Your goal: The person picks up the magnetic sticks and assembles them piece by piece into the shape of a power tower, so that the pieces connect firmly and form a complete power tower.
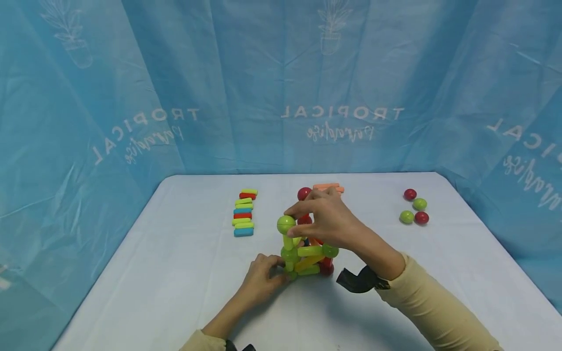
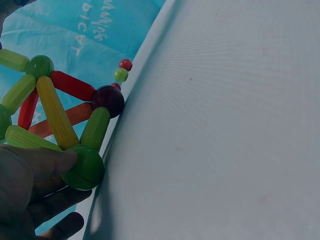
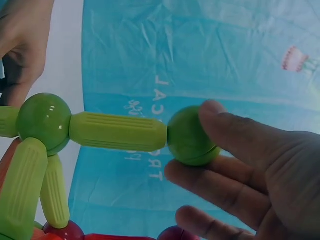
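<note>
Rods [image 1: 243, 216] lined up at ten o'clock from the model [image 1: 310, 251]; loose balls [image 1: 407, 217] at two; orange rods [image 1: 326, 185] at one, partly behind the right hand [image 1: 330, 219]. Model mid-table, between hands: left hand [image 1: 262, 277] at eight, pinching low green ball [image 2: 85, 172]; right pinching top green ball [image 1: 286, 224].

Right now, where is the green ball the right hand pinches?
In the head view, the green ball sits below centre, pinched by the right hand atop a light-green stick at the left of the structure.
</note>
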Available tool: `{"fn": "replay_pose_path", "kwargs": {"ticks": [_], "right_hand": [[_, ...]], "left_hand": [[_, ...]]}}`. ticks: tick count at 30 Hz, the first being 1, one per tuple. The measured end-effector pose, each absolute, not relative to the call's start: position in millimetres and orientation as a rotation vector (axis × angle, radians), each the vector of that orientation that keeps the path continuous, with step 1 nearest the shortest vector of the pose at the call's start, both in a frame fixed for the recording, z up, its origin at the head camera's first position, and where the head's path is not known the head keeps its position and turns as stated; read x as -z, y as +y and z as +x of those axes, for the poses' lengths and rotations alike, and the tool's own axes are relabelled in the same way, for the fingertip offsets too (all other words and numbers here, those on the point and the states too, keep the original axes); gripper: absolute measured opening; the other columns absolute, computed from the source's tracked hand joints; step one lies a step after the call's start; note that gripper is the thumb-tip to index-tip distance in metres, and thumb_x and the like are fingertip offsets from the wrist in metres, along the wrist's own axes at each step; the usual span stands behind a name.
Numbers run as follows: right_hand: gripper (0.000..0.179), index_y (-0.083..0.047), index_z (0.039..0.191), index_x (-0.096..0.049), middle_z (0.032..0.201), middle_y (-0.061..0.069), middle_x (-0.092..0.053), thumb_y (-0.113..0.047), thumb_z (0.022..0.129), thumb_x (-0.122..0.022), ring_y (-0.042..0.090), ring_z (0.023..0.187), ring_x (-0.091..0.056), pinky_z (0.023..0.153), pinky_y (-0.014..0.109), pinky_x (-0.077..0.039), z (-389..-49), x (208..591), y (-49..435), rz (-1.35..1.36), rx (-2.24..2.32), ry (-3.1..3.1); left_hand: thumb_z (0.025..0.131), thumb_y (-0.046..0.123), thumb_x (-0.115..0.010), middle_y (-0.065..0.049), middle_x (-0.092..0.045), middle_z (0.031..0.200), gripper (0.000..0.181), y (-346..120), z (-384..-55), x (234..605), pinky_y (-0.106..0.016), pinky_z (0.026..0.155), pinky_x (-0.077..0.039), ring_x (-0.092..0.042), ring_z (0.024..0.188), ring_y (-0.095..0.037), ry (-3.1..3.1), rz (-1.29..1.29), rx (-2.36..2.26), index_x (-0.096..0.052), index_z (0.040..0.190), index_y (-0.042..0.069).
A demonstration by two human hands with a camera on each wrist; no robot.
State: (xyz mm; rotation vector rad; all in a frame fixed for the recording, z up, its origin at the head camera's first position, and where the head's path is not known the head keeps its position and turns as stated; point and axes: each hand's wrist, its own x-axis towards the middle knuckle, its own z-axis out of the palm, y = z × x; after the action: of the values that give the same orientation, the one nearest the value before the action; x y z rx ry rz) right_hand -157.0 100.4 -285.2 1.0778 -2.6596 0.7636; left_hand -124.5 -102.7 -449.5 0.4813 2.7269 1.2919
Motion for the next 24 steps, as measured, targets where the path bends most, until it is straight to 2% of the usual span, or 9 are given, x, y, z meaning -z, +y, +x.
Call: {"fn": "replay_pose_path", "kwargs": {"ticks": [5, 10, 16, 18, 24], "right_hand": [[0.037, -0.018, 0.106, -0.075, 0.088, -0.009, -0.07, -0.035, 0.074, -0.083, 0.012, 0.086, -0.05, 0.087, 0.047, -0.029, -156.3, 286.0, 97.4, 1.049, -0.659, -2.69], [0.041, -0.017, 0.108, -0.074, 0.095, -0.008, -0.07, -0.038, 0.074, -0.082, 0.015, 0.092, -0.05, 0.09, 0.049, -0.028, -154.6, 281.8, 102.0, 1.016, -0.702, -2.676], [0.03, -0.014, 0.109, -0.073, 0.104, 0.002, -0.066, -0.031, 0.084, -0.075, 0.025, 0.103, -0.049, 0.082, 0.049, -0.039, -163.3, 280.4, 133.1, 0.731, -1.035, -2.566], [0.028, -0.011, 0.109, -0.072, 0.101, 0.006, -0.066, -0.028, 0.087, -0.072, 0.026, 0.1, -0.051, 0.078, 0.049, -0.042, -177.6, 292.2, 145.3, 0.63, -1.082, -2.527], [0.025, -0.005, 0.105, -0.072, 0.094, 0.007, -0.07, -0.021, 0.087, -0.072, 0.027, 0.092, -0.051, 0.078, 0.048, -0.037, -228.8, 364.0, 173.1, 0.464, -0.809, -2.749]], "left_hand": [[0.083, 0.018, -0.074, -0.001, -0.062, 0.104, 0.029, -102.5, -123.9, 450.0, -0.041, 0.08, -0.038, -0.045, 0.095, -0.019, 2.728, 0.478, -1.297, -0.066, 0.109, 0.008], [0.082, 0.017, -0.074, 0.0, -0.064, 0.103, 0.028, -101.9, -124.0, 449.7, -0.04, 0.079, -0.037, -0.044, 0.093, -0.018, 2.743, 0.477, -1.291, -0.066, 0.108, 0.009], [0.082, 0.02, -0.075, 0.004, -0.063, 0.1, 0.029, -101.3, -123.9, 449.2, -0.038, 0.078, -0.036, -0.044, 0.092, -0.017, 2.737, 0.453, -1.264, -0.067, 0.108, 0.011], [0.081, 0.021, -0.075, 0.005, -0.063, 0.099, 0.03, -101.9, -123.5, 448.6, -0.038, 0.078, -0.036, -0.044, 0.092, -0.017, 2.745, 0.445, -1.248, -0.067, 0.108, 0.011], [0.08, 0.021, -0.076, 0.003, -0.061, 0.097, 0.03, -108.8, -118.6, 448.5, -0.037, 0.076, -0.036, -0.043, 0.09, -0.017, 2.769, 0.447, -1.237, -0.067, 0.105, 0.009]]}}
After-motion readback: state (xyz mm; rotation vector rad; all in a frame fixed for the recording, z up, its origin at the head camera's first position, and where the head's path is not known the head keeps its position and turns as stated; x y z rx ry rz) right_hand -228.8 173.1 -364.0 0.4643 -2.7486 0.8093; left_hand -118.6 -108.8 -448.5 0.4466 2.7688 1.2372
